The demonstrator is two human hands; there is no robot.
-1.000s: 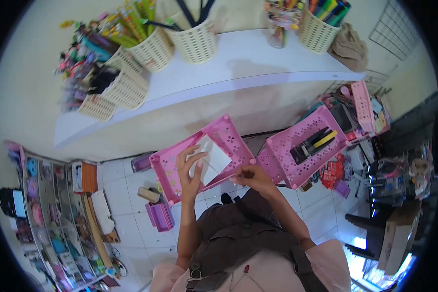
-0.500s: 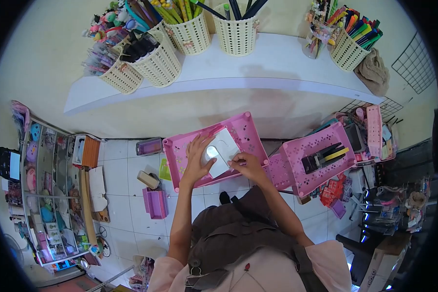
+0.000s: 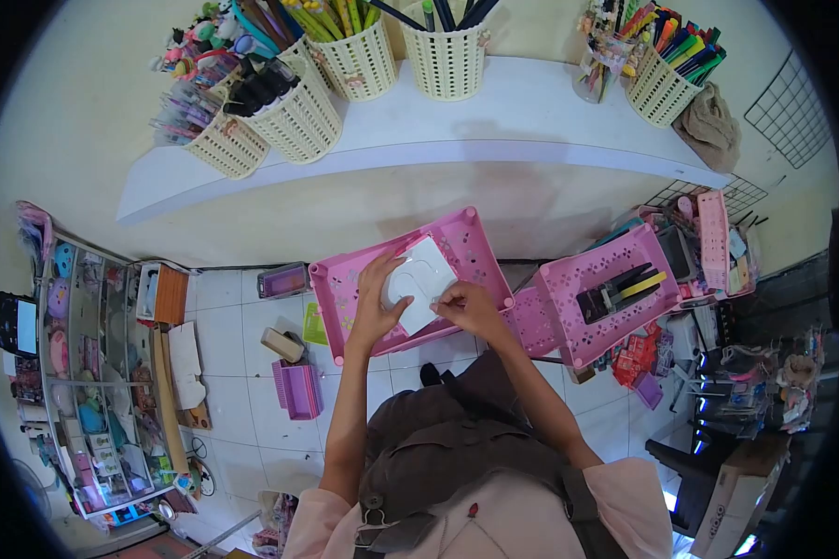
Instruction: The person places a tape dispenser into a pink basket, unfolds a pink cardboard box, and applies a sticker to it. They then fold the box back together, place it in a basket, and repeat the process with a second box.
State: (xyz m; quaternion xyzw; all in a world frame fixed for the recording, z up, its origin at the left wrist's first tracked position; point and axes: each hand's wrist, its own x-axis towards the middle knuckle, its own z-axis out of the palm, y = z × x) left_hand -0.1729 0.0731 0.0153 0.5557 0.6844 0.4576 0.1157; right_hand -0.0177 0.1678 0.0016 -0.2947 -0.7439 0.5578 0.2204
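Note:
A white, flat, rectangular box-like object point(image 3: 424, 277) with a faint curved outline on its face lies tilted over a pink tray point(image 3: 480, 256) with a cut-out pattern. My left hand point(image 3: 378, 296) holds its left side, fingers along the edge and thumb resting on the near part of the face. At the right edge, my right hand point(image 3: 471, 307) has its thumb and fingertips pinched together on the object. What lies between those fingertips is too small to make out.
To the right, a second pink tray point(image 3: 569, 298) carries a black tape dispenser-like item point(image 3: 615, 296). Ahead, a white shelf point(image 3: 513, 112) bears cream baskets point(image 3: 446, 65) of pens. Small purple baskets point(image 3: 296, 389) stand on the tiled floor. A display rack point(image 3: 93, 373) is at left.
The bright glare on the white object's face is gone, and its curved outline shows more clearly. My right hand has shifted slightly up and left along the edge. My left hand stays nearly in place.

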